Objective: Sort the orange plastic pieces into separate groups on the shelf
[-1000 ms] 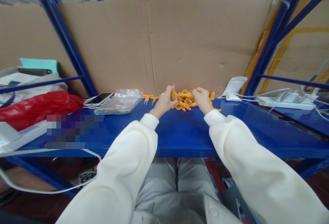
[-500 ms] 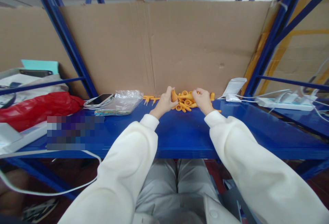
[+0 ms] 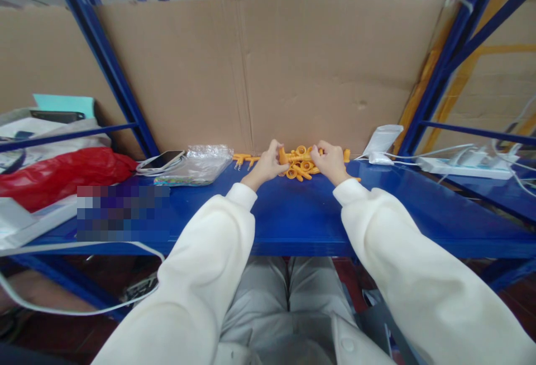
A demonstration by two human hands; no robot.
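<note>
My left hand (image 3: 269,162) is closed on an orange plastic piece (image 3: 283,156), whose rounded end stands up beyond the thumb. My right hand (image 3: 330,159) is pinched at the right side of the same heap, fingertips on an orange part that I cannot make out. An orange bar runs between the two hands; whether it joins the piece on the left is unclear. Below and around them lies a pile of orange plastic parts (image 3: 302,171), some with round cup-like ends. T-shaped orange pieces with thin metal tips (image 3: 240,158) lie left of my left hand.
A blue shelf (image 3: 301,214) carries everything, backed by a cardboard sheet (image 3: 335,75). To the left are a clear plastic packet (image 3: 196,165), a phone (image 3: 167,159) and a red bag (image 3: 75,172). A white power strip (image 3: 469,168) and cables lie right. Blue posts rise on both sides.
Both hands stay almost in place at the orange parts, with the view shifted slightly. At the lower left, a shoe beneath the shelf has moved up and to the right.
</note>
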